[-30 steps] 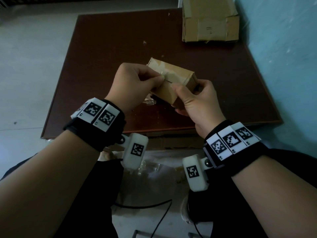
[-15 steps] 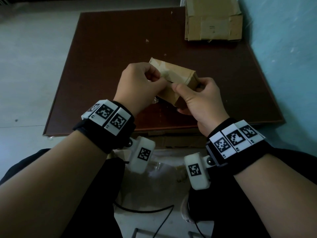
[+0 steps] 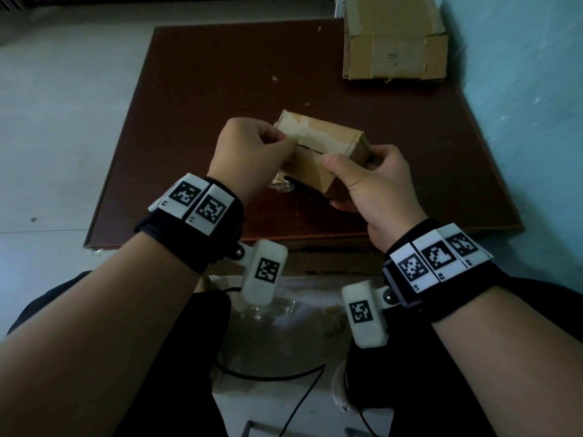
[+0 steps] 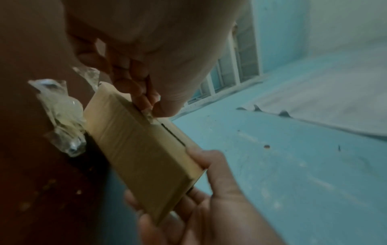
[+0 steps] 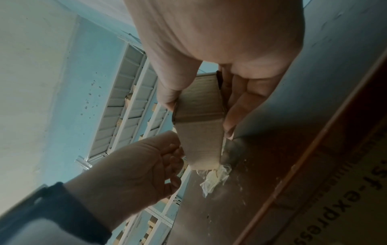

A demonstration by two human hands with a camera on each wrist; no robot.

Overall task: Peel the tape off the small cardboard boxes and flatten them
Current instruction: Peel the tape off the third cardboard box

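Observation:
I hold a small brown cardboard box [image 3: 325, 152] [image 4: 142, 149] [image 5: 199, 126] above the dark brown table [image 3: 189, 89]. My right hand [image 3: 372, 181] [image 5: 201, 106] grips its right end, thumb on top and fingers underneath. My left hand [image 3: 252, 152] [image 4: 150, 106] pinches a strip of clear tape [image 4: 148, 114] at the seam on the box's top, near its left end. A dark slit shows along the seam where the flaps meet. A crumpled wad of peeled clear tape [image 3: 280, 184] [image 4: 62, 114] [image 5: 215, 177] lies on the table under the box's left end.
A larger open cardboard box [image 3: 394, 42] sits at the table's far right corner, against the light blue wall [image 3: 520, 105]. Flattened cardboard lies under the table's near edge [image 3: 331, 260]. A black cable [image 3: 268, 376] runs on the floor by my legs.
My left hand has drawn left along the seam with the tape pinched, and the gap between the two hands has widened. The right hand has kept its hold on the box.

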